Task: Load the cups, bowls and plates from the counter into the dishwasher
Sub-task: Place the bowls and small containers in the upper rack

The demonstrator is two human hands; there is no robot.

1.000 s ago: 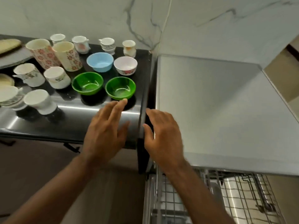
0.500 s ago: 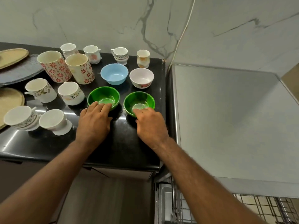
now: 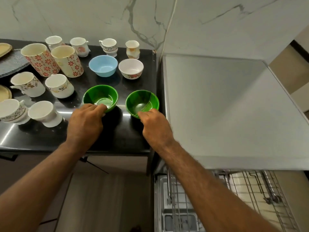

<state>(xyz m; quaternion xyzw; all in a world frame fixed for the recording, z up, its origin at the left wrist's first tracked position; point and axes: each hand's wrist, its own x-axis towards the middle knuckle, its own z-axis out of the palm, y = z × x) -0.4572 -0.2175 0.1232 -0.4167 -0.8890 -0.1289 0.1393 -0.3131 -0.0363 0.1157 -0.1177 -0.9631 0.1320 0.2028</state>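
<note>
Since half a second earlier, both hands have been curled onto bowl rims: the left green bowl (image 3: 100,97) is gripped by the left hand (image 3: 85,122) and the right green bowl (image 3: 142,102) by the right hand (image 3: 154,125), on the black counter (image 3: 117,136).

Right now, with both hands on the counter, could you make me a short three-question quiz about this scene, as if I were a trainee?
1. True or false: each hand grips the near rim of a green bowl.
2. How many bowls stand on the black counter?
3. Which side of the counter is the dishwasher rack on: A left, B right?

Key:
1. True: the left hand holds the left green bowl, and the right hand holds the right green bowl.
2. Four: the two green ones, the blue bowl and the white bowl.
3. B, low at the right, under the steel top.
</note>
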